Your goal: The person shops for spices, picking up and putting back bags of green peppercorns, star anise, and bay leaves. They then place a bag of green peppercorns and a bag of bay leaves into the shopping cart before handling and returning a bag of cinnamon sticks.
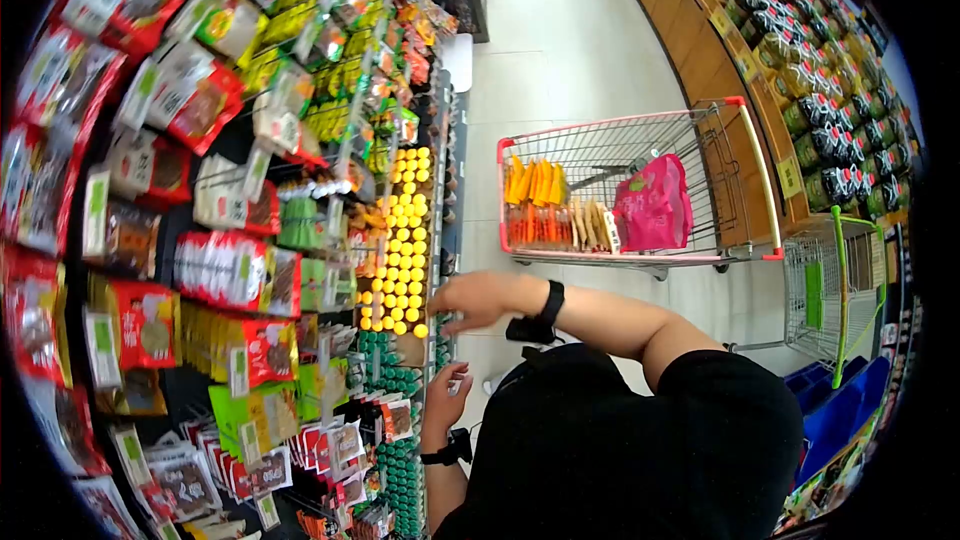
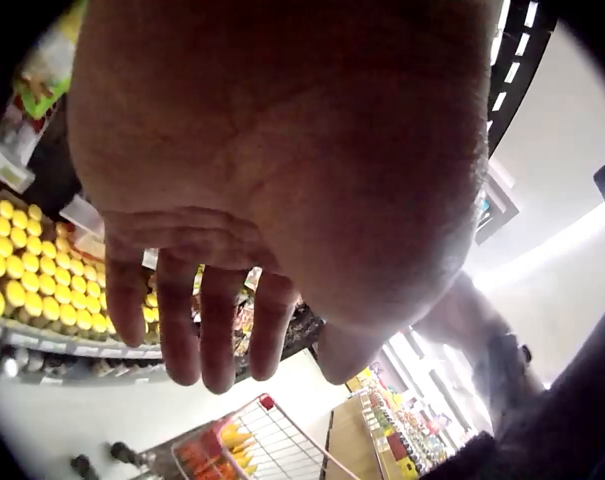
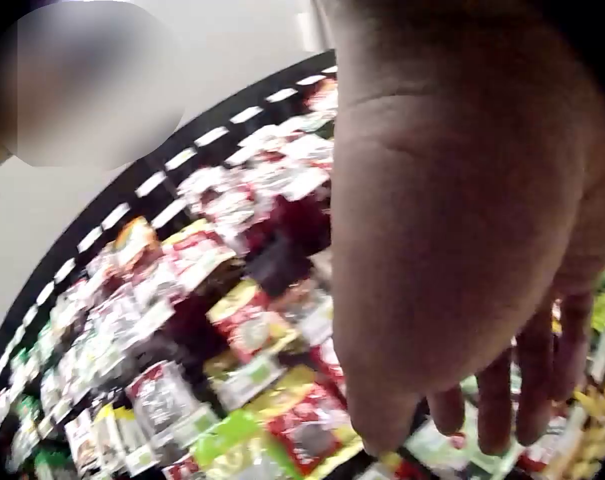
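My right hand [image 1: 475,302] is held out over the shelf edge beside rows of yellow-capped jars [image 1: 405,250], its fingers pointing toward them and holding nothing. Below it in the head view, my left hand [image 1: 447,398] hangs near the green-capped jars [image 1: 400,440], palm bare and fingers relaxed. The left wrist view shows the left palm [image 2: 272,180] with fingers spread, the yellow caps [image 2: 42,270] off to one side. In the right wrist view, the right hand [image 3: 462,230] has loosely extended fingers, with hanging packets [image 3: 252,320] behind it.
A shopping cart [image 1: 640,258] holding yellow and orange packets [image 1: 537,183] and a pink bag [image 1: 655,205] stands in the aisle. Farther right are a green-handled cart [image 1: 840,290], blue bins [image 1: 850,420] and a bottle shelf [image 1: 810,90]. Hanging packets [image 1: 150,320] fill the left.
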A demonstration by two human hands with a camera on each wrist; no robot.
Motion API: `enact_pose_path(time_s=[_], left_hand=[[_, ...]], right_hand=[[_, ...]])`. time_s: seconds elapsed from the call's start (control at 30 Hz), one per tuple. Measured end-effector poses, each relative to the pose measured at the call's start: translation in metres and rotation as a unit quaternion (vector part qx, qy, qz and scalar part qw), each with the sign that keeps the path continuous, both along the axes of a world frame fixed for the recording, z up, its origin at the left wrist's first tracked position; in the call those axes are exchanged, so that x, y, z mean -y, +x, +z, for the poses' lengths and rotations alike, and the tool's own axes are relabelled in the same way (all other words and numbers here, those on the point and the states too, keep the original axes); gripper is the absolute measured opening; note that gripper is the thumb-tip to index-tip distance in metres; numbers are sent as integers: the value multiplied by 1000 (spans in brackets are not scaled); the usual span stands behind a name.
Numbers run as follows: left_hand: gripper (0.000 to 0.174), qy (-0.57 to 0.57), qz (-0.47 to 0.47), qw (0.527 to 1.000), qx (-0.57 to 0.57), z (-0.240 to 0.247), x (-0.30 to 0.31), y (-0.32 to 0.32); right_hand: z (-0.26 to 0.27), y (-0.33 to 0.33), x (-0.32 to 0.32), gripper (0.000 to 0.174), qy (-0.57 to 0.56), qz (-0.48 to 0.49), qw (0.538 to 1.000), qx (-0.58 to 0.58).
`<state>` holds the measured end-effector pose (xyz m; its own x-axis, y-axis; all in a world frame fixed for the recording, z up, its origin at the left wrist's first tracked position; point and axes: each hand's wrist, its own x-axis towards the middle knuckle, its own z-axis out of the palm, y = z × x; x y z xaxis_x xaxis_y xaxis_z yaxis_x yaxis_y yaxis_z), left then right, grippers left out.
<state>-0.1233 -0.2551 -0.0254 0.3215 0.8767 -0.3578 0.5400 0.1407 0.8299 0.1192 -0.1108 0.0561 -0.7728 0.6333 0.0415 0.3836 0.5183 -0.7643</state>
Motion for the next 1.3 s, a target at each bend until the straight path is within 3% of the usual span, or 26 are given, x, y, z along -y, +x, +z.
enact_pose_path(time_s=[0.03,0.1,0.13,0.2,0.23,0.27,0.3,0.33,0.37,0.43,0.53,0.63,0.67,0.7,0.77,0.83,0.97,1.0,1.03,1.1,1.23,1.27,1.3], left_hand=[[31,12,-20,1000,1,-4,-7,20],[32,34,-56,998,3,-10,-27,63],[33,74,-99,992,-19,-1,-38,83],[33,92,-140,985,-46,15,-60,116],[33,86,-152,983,-63,18,-70,126],[32,102,-143,983,-57,16,-77,131],[32,96,-127,986,-57,16,-83,135],[32,91,-111,988,-56,17,-88,139],[32,87,-94,990,-54,18,-91,143],[32,73,-94,989,-86,20,-94,147],[33,70,-121,985,-106,10,-91,149],[33,68,-130,983,-112,11,-92,158],[33,70,-133,982,-117,12,-94,162],[33,74,-137,980,-121,13,-96,166],[34,90,-133,981,-110,16,-101,172],[34,97,-130,980,-116,16,-103,171],[34,103,-94,984,-108,16,-103,159],[34,102,-79,987,-95,14,-103,154],[34,97,-53,990,-85,18,-103,151],[34,90,3,994,-65,27,-103,142],[29,100,153,982,49,34,-101,109],[34,85,212,966,122,35,-97,98],[46,85,259,941,199,30,-95,82]], right_hand=[[-22,27,-15,34,-71,-20,995,-65],[-101,86,-38,37,-142,-173,972,-76],[-161,124,-45,36,-138,-223,964,-37],[-203,195,-32,35,-127,-318,912,225],[-222,231,-8,38,-131,-360,895,227],[-286,265,4,37,-167,-312,868,348],[-305,288,20,36,-202,-324,866,322],[-304,305,31,34,-226,-274,896,267],[-296,315,48,35,-221,-317,894,229],[-313,333,67,40,-266,-295,900,178],[-307,329,78,42,-362,-372,835,182],[-314,330,63,45,-374,-362,824,224],[-360,337,64,47,-357,-372,817,257],[-382,344,59,47,-244,-273,878,308],[-360,353,38,46,-290,-555,744,232],[-329,348,10,41,-248,-580,737,242],[-222,289,-56,29,-140,-458,872,103],[-199,261,-68,28,-119,-453,883,2],[-173,231,-81,28,-97,-441,886,-101],[-96,170,-91,22,-173,-400,888,-146],[-2,88,-82,18,-215,-276,891,-289],[11,74,-80,17,-243,-256,874,-334],[14,60,-80,16,-219,-237,889,-325]])
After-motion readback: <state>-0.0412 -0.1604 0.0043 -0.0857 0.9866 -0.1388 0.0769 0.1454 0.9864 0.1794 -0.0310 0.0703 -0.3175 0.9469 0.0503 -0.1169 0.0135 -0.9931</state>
